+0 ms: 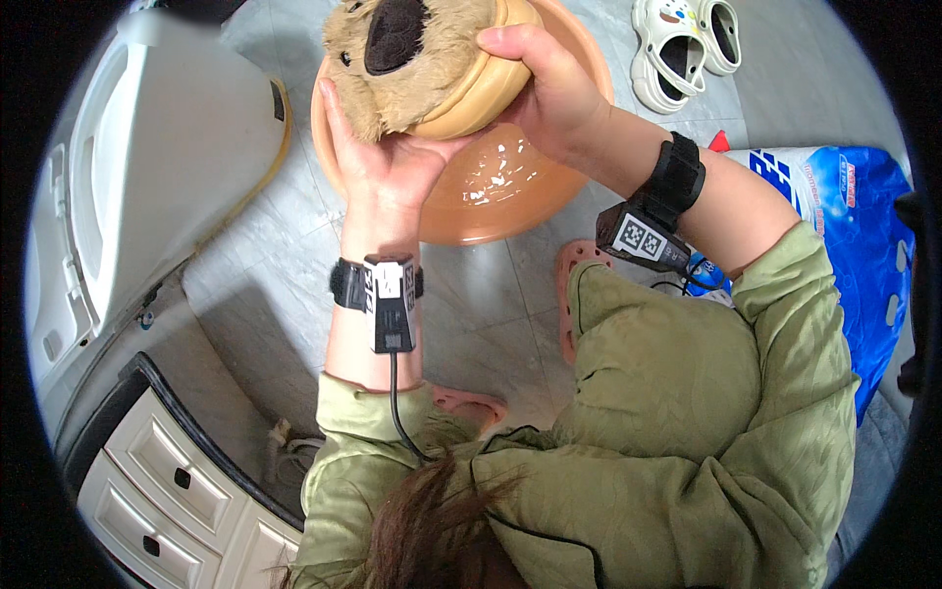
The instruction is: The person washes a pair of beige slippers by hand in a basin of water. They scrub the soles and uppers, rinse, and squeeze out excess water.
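Observation:
A plush animal slipper or toy [441, 85], with light brown fur, a dark nose and a smooth tan rim, is held up at the top of the view. My left hand [386, 158] supports it from below, thumb against the fur at its left side. My right hand [548, 92] grips the tan rim, with the thumb on top. Beneath both hands stands an orange plastic basin [471, 221], partly hidden by the plush thing; bright reflections show on its inside. Whether it holds water, I cannot tell.
White clogs [673, 62] lie on the tiled floor beyond the basin at right. A blue and white printed package [854, 213] is beside my right arm. At left are a white appliance or tub [184, 132] and a cabinet with panelled fronts [173, 471]. Pink clogs [567, 294] are on my feet.

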The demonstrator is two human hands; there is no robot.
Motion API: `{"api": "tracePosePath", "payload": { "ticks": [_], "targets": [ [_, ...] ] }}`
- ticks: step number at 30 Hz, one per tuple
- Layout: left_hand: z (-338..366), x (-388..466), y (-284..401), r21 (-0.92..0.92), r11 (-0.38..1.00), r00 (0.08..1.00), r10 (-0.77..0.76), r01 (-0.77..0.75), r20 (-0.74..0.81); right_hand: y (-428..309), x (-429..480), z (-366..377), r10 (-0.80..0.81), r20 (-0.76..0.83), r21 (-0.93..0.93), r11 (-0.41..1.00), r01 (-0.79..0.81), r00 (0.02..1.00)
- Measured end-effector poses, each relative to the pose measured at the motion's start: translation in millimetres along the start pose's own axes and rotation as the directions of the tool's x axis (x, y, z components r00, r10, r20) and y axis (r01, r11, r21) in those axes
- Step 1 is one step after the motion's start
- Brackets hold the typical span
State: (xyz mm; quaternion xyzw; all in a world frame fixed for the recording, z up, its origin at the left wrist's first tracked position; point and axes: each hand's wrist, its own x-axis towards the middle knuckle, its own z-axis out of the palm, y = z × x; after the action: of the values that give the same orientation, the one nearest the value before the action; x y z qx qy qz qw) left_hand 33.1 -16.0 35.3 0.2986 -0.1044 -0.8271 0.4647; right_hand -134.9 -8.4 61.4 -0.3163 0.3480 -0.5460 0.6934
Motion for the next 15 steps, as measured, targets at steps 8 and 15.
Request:
{"api": "tracePosePath", "payload": {
  "ticks": [8, 15],
  "targets": [
    [-7, 21, 4, 0.058, 0.975, 0.972, 0.218, -0.213, -0.09, 24, -7, 2, 0.101, -0.005, 0.08, 0.992, -0.101, 0.995],
    [-2, 18, -9, 0.021, 0.948, 0.935, 0.315, -0.316, -0.161, 28, -8, 9, -0.026, -0.009, 0.112, 0.993, 0.027, 1.0]
  ]
}}
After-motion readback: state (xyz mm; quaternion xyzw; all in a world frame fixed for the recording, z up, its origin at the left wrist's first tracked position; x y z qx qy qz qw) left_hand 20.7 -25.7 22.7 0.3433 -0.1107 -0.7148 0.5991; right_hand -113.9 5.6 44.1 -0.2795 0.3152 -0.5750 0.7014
